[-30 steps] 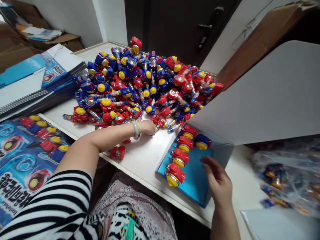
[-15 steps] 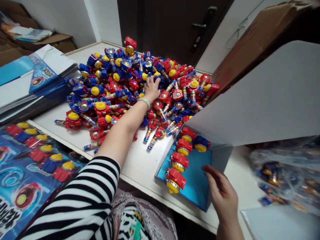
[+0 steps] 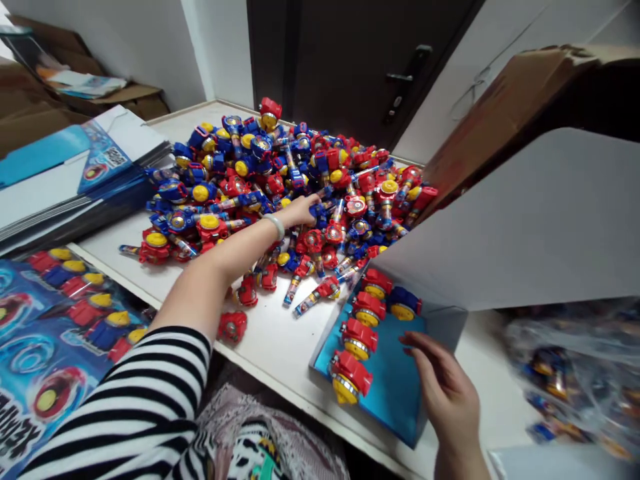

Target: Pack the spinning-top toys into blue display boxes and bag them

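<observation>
My left hand reaches into a large heap of red and blue spinning-top toys, many with clear tubes. Its fingers are bent around a blue toy, which they partly hide. At the lower right, my right hand hangs beside a blue-lined display box, thumb and fingers apart and holding nothing. A column of red spinning-top toys with yellow tips stands along the box's left side. One blue spinning-top toy sits at its back right.
The box's tall white lid stands up in front of a brown carton. Flat printed boxes are stacked at left, above a printed display box holding toys. Toys in clear plastic bags lie at right.
My left hand has moved lower in the heap, and its fingers have bent around a blue toy. Several red toys have slid toward the table's front edge. My right hand stays by the box.
</observation>
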A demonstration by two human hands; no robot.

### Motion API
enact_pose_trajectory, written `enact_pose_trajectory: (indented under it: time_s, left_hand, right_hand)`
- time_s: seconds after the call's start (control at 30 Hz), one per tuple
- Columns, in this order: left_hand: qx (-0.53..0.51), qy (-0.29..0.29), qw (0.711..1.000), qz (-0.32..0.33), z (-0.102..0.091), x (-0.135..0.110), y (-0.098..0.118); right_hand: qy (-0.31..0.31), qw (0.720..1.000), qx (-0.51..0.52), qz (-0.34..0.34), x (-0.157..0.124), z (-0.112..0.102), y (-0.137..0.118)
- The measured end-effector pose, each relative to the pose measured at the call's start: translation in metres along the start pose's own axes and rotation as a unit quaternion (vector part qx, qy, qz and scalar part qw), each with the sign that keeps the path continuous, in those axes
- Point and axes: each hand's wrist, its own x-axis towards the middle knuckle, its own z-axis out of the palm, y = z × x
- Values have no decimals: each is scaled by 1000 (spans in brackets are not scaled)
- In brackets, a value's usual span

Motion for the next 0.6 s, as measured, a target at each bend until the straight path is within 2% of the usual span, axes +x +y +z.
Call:
enact_pose_trajectory:
  time_s: [0.07,0.13,0.2,0.27,0.33,0.43,0.5,0.57,0.6]
  left_hand:
    - [-32,-10,999,-10,-8,-30,-13]
    - [-98,17,995,-31,-23,-58,-21]
    - [-191,45,979,-49,-41,-83,-13]
    - [-279,24,959,-37,-55,-103,13]
    - [-329,-38,943,6,-63,-119,51]
    - [-355,-102,928,58,-70,-137,104]
    - [-339,-147,926,79,-78,-145,122]
    - [-309,-206,922,115,-86,-145,120]
    - [-288,-213,924,130,-90,-141,113]
  right_hand:
    - [-19,999,4,-27,13,2,-15]
    - [-41,997,-4,-70,32,10,-36]
    - [-56,989,-18,-134,55,27,-62]
    - [-61,974,-37,-216,83,51,-89]
    - [-67,953,-63,-290,110,76,-110]
    - [-41,943,-74,-322,137,96,-123]
    - [-13,946,-63,-317,137,92,-121]
    - [16,956,-24,-293,124,75,-111]
    - [29,962,7,-270,113,64,-104]
